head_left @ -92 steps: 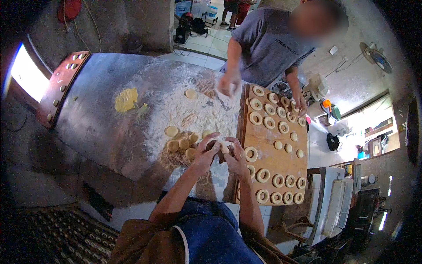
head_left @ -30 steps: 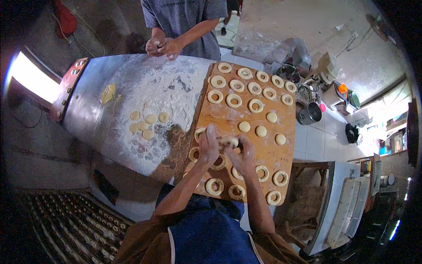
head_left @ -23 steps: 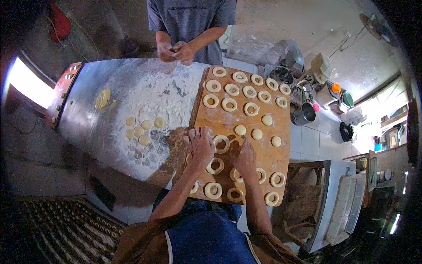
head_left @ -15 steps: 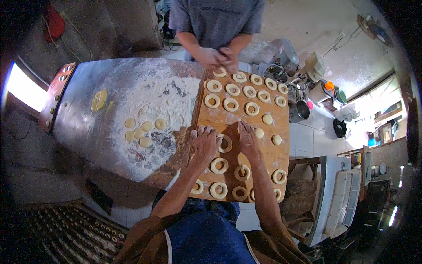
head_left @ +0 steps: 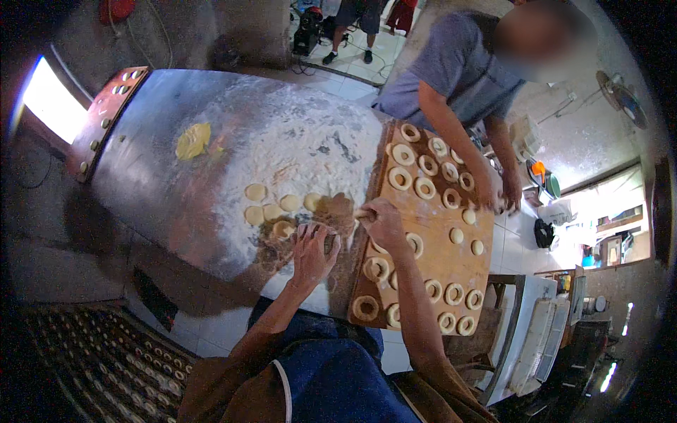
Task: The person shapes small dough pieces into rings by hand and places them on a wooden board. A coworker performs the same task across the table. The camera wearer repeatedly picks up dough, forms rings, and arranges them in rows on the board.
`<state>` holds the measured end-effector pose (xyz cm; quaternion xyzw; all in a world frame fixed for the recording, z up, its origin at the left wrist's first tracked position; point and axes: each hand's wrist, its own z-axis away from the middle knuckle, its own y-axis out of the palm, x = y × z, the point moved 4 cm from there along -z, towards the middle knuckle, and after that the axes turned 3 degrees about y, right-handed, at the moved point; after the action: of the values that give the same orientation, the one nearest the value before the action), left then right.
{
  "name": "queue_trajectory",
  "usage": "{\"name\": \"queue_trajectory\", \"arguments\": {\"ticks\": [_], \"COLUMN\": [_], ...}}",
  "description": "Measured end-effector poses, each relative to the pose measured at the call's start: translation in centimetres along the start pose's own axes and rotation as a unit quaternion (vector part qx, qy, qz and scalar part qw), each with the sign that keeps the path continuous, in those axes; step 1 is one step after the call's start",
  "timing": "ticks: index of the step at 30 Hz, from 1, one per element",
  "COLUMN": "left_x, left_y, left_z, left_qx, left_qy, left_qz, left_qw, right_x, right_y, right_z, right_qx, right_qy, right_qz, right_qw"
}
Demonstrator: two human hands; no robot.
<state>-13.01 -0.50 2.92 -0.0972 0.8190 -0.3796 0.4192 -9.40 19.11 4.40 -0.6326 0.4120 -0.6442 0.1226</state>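
My left hand (head_left: 314,252) hovers low over the floured metal table (head_left: 151,204), fingers spread and bent, thumb apart. Just beyond its fingertips lies a flat dough round (head_left: 283,229); several more dough rounds (head_left: 289,203) lie behind it in the flour. At the left edge of the wooden board (head_left: 441,236), my right hand (head_left: 386,225) pinches a small pale piece of dough (head_left: 361,213), partly hidden by the fingers. Dough rings (head_left: 424,188) in rows cover much of the board. Three small dough discs (head_left: 457,235) sit among them near its right side.
A co-worker (head_left: 451,77) leans at the board's far right corner, hands past its right edge. A yellow smear of dough or fat (head_left: 192,141) is on the table. Trays of rings (head_left: 120,359) stand low at left, a white cabinet (head_left: 518,317) at right. Other people's legs show behind.
My left hand has moved off the board onto the floured table. My right hand has shifted to the board's left edge. The view has turned, and the co-worker has moved right, hands leaving the rings.
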Motion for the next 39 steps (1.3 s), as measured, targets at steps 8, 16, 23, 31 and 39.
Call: {"name": "queue_trajectory", "arguments": {"ticks": [8, 16, 23, 31, 39], "left_x": [4.9, 6.0, 4.8, 4.6, 4.5], "left_y": [-3.0, -0.7, -2.5, -3.5, -0.7], "left_z": [-0.8, -2.2, -2.4, -3.8, -1.8], "left_qx": [0.014, 0.043, 0.105, 0.135, 0.226], "left_qy": [-0.001, -0.099, -0.149, -0.146, -0.096], "left_qz": [0.050, 0.327, 0.349, 0.406, 0.616], "left_qw": [0.999, 0.939, 0.919, 0.892, 0.748], "right_x": [-0.9, 1.9, 6.2, 7.2, 6.8], "right_y": [7.2, 6.8, 7.0, 6.9, 5.0], "right_z": [-4.4, 1.5, 3.0, 4.0, 3.9], "right_qx": [-0.009, -0.049, -0.106, -0.020, 0.026], "right_qy": [0.012, 0.151, 0.154, 0.158, 0.231], "right_qz": [0.284, -0.245, -0.256, -0.358, -0.630], "right_qw": [0.959, 0.956, 0.948, 0.920, 0.741]}}
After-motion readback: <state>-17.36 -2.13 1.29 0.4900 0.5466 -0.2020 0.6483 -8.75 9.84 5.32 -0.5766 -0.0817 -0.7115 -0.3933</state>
